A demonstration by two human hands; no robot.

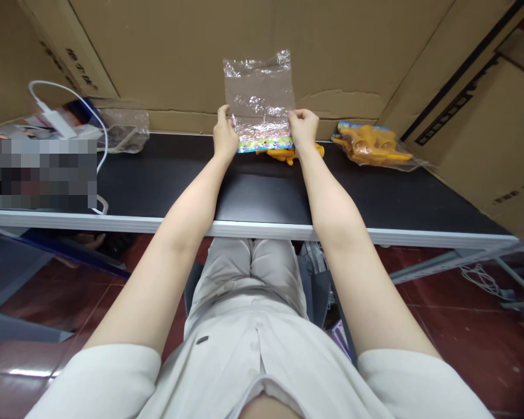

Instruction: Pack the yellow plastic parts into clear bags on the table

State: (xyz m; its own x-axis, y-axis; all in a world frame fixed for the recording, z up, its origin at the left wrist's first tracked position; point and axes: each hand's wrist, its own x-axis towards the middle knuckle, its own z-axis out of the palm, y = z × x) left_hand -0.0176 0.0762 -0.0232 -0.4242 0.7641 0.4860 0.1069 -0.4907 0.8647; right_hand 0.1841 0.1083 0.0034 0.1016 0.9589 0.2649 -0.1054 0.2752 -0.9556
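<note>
A clear plastic bag point(262, 96) with a bright patterned strip along its lower edge is held up above the far side of the table. My left hand point(226, 135) grips its left edge, fingers closed on the film. On the other side, my right hand point(303, 127) pinches the right edge between thumb and fingers. The bag looks flat, and I see nothing inside it. Behind and below its strip lie orange-yellow pieces point(283, 155), partly covered by the bag and my right wrist; their kind cannot be made out.
To the right, a filled clear bag point(371, 145) of orange-yellow pieces lies on the black tabletop point(262, 192). A white cable point(100, 122), papers and another clear bag point(133, 131) occupy the left. Cardboard point(179, 52) stands along the back. A pale metal rail point(262, 230) edges the table.
</note>
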